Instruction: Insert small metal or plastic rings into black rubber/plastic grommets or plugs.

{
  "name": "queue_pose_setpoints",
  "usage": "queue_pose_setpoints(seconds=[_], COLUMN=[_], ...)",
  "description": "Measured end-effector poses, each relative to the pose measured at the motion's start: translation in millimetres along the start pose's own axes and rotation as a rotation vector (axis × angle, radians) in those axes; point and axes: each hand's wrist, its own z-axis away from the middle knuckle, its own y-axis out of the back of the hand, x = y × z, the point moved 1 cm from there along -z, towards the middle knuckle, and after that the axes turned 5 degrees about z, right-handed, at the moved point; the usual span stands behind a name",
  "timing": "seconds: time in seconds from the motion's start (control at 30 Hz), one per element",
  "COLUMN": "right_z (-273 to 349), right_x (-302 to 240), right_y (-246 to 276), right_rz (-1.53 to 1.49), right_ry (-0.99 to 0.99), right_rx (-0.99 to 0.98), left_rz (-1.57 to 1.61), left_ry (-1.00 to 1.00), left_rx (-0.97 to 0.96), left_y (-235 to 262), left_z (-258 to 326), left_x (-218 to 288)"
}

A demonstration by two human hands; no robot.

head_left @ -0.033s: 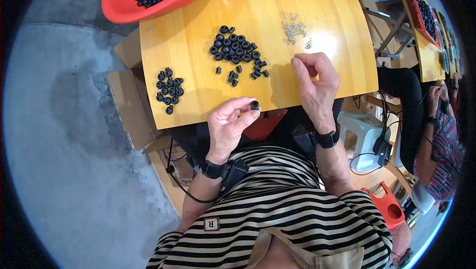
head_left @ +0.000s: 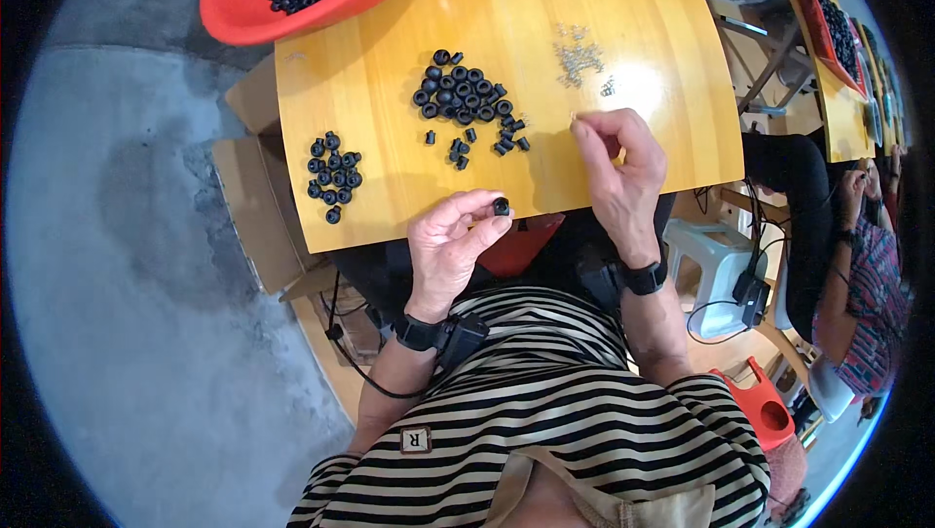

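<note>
Nothing moved, left hand point(head_left: 450, 241) pinching ring point(head_left: 501, 206)

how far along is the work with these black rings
Done, it seems: a small group of black rubber rings lies apart at the left of the yellow wooden table. In hand: the left hand pinches one black ring; the right hand pinches something tiny near the small metal bits. Left: the bigger middle pile and a full red plastic basin.

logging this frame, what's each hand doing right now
left hand: closed, pinching a small black ring.
right hand: fingers pinched together; anything held is too small to tell.
</note>
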Motion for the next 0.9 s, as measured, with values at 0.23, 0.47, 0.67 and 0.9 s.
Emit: queue_pose_setpoints(seconds=[0.23,0.47,0.67,0.9], right_z=[35.4,39.6,33.9,36.4], right_x=[-7.8,-18.5,-27.0,-25.7], right_y=[6.3,4.9,9.8,3.2], right_rz=[-0.562,-0.451,-0.244,-0.311], right_ry=[-0.402,-0.261,-0.115,-0.116], right_rx=[-0.546,-0.553,-0.603,-0.578], left_rz=[-0.205,-0.646,-0.831,-0.854], left_ry=[-0.189,-0.432,-0.552,-0.574], left_rx=[-0.009,-0.061,-0.069,-0.098], left_y=[-8.3,-12.7,-18.2,-15.3], left_z=[-0.8,1.6,5.0,6.0], left_x=[9.5,19.4,29.0,33.4])
